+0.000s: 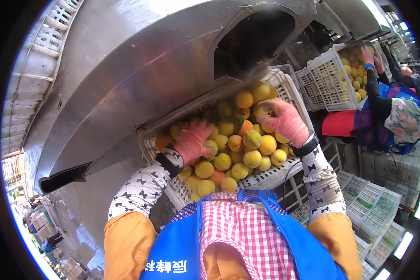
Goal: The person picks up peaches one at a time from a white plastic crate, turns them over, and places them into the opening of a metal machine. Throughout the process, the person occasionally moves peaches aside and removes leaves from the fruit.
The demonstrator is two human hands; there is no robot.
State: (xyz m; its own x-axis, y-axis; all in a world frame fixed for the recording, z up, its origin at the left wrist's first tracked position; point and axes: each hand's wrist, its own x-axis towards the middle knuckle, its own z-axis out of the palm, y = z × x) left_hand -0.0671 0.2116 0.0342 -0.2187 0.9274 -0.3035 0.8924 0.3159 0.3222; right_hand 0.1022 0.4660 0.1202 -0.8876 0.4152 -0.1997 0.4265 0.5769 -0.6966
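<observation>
A white plastic crate (284, 173) full of yellow peaches (252, 158), some with a red-orange blush, stands tilted in front of me. My left hand (192, 141), in a pink glove, rests on the peaches at the crate's left side with its fingers spread. On the right side, my right hand (287, 122), also gloved in pink, reaches over the upper peaches. Its thumb and fingers are apart, curved about a peach; no firm grip shows. A black band circles each wrist.
A large metal chute (172, 56) with a dark opening (252, 42) overhangs the crate's far edge. At right, a co-worker's gloved hands (369, 57) are at another peach crate (329, 77). Stacked crates (368, 203) stand at lower right.
</observation>
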